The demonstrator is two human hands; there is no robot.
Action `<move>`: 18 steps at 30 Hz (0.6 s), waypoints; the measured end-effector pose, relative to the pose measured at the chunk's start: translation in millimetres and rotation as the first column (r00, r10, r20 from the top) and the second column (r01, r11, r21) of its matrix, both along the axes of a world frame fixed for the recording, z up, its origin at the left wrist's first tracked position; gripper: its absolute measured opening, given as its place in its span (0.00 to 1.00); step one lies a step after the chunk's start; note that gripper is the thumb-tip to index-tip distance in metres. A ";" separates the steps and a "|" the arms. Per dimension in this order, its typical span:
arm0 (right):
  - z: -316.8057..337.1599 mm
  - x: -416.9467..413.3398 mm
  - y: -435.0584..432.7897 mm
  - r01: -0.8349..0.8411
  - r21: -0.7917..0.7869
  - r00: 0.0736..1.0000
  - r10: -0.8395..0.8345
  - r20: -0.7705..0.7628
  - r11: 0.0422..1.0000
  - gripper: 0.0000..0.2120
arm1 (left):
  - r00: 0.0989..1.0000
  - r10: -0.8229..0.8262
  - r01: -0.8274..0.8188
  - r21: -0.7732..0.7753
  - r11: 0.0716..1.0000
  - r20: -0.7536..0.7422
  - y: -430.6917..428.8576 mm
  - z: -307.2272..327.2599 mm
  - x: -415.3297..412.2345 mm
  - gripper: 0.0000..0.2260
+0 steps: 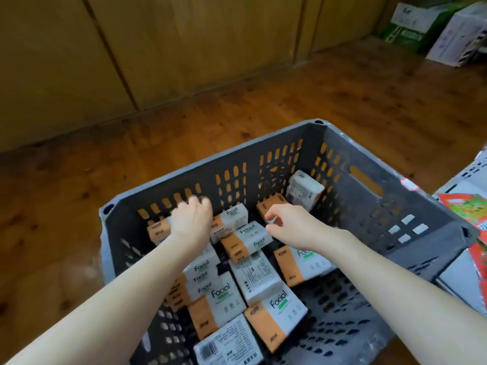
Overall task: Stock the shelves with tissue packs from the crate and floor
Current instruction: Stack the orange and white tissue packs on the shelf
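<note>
A grey slotted plastic crate (369, 214) stands on the wooden floor and holds several white-and-orange "Facial" tissue packs (279, 314). My left hand (192, 219) reaches into the far left of the crate and lies over a tissue pack (158, 230) by the far wall. Its fingers curl downward and are blurred, so its grip is unclear. My right hand (287, 222) is at the far middle, with thumb and forefinger pinching the near end of an orange-ended tissue pack (271, 204). Another pack (303, 191) leans upright in the far right corner.
Wooden panels (131, 48) run along the back wall. Green and white cartons (434, 27) sit on the floor at the far right. At the right edge there is a white crate or shelf (474, 175) with red packets (471, 206). Bare wood floor (66, 206) lies left of the crate.
</note>
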State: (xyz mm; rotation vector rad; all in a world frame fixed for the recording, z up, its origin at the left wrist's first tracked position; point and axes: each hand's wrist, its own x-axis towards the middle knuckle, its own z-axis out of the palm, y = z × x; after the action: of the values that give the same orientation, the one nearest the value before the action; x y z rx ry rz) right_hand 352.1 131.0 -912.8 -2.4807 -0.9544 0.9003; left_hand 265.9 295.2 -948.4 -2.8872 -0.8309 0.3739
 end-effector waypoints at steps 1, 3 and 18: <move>-1.7 0.1 0.4 0.007 -0.001 1.000 -0.007 0.001 1.000 0.16 | 1.000 -0.010 0.010 0.008 1.000 -0.010 1.7 -0.2 1.2 0.18; -4.5 -1.1 2.4 0.021 -0.002 1.000 -0.021 -0.014 1.000 0.17 | 0.997 -0.048 0.049 0.022 0.999 -0.061 4.5 1.3 1.5 0.16; 41.9 29.3 -67.7 0.885 0.179 0.393 -0.485 -0.781 0.429 0.18 | 0.759 -0.217 0.438 -0.236 0.867 0.614 -137.2 79.0 41.5 0.09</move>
State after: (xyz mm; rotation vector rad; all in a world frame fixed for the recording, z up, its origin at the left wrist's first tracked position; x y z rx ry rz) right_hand 381.5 63.3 -870.9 -1.5273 0.1882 0.8184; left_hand 307.5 158.0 -869.4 -3.4707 -0.2728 -0.4624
